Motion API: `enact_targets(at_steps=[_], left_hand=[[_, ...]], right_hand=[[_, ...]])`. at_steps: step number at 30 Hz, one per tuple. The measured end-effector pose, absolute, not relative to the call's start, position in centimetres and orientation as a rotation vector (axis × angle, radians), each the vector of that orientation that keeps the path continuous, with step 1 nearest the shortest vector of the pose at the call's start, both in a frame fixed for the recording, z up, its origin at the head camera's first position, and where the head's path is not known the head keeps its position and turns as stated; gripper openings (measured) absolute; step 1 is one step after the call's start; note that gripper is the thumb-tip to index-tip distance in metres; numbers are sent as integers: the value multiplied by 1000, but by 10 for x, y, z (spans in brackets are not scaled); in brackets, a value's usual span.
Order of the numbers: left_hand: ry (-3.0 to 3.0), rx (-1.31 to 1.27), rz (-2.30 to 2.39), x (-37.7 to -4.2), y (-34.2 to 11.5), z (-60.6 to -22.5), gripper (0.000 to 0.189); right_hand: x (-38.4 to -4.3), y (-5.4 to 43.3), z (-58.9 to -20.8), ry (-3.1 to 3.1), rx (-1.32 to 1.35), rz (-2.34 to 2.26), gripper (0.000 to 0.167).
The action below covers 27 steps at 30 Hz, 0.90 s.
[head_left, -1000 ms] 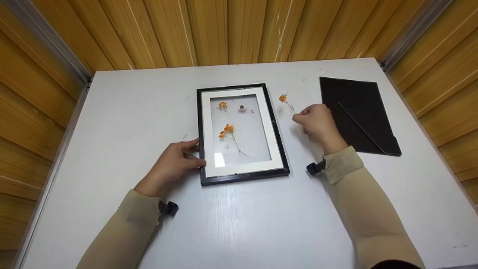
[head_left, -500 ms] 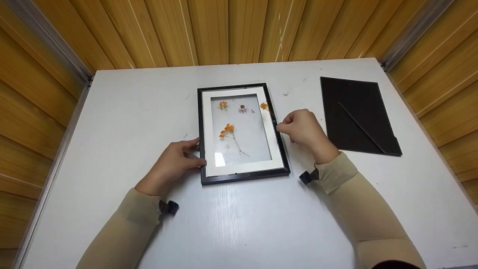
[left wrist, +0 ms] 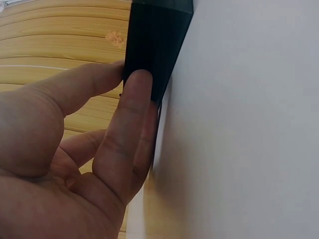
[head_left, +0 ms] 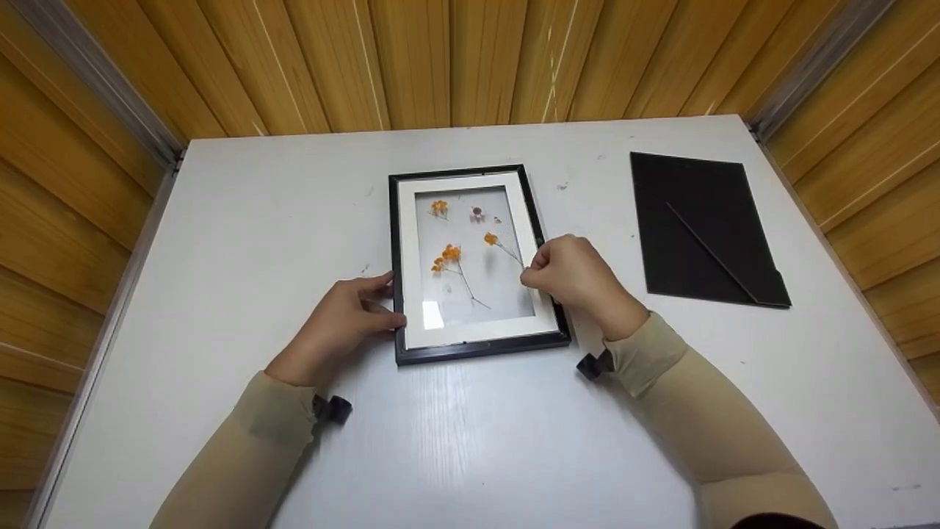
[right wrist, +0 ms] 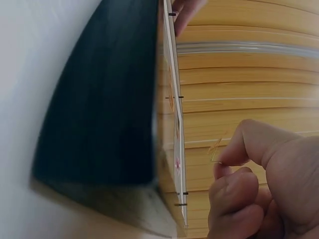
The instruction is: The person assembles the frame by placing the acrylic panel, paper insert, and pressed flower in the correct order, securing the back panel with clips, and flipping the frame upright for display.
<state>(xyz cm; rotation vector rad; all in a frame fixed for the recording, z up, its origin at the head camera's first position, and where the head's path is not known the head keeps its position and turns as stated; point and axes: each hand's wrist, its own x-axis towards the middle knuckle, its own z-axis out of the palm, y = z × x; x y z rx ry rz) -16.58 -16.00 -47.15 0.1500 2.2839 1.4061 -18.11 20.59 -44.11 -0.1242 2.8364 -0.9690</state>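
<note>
A picture frame with a black border and a white mat lies flat on the table. Behind its glass area are two orange dried flower sprigs, one larger and one smaller, plus a small pinkish flower. My left hand holds the frame's left edge, thumb on top and fingers against the side. Between thumb and index finger, my right hand pinches the stem of another orange dried flower. In the right wrist view that flower hangs apart from the frame's surface.
On the right of the white table lies a black backing board with a fold-out stand strip. Wood-patterned walls enclose the table at the back and sides.
My right hand has carried the pinched dried flower leftward and closer to me, from beside the frame to over its window. The left hand stays on the frame's edge.
</note>
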Motion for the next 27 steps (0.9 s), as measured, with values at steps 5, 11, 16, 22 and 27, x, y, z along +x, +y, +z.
enact_targets(at_steps=[5,11,16,22,27], left_hand=[[2284,136,1405,-166,-160,-472,86],[2250,130,1444,-166,-159,-472,87],[2230,136,1468,-166,-160,-471,86],[2222,151,1473,-166,-161,-471,84],[2240,136,1455,-166,-160,-472,84]], right_hand=[[-177,198,-445,2833,-123,-924,24],[-174,192,-448,2831,-124,-874,18],[-173,189,-449,2847,-145,-807,18],[-171,188,-450,2839,-156,-806,16],[-173,191,-445,2817,-154,-855,21]])
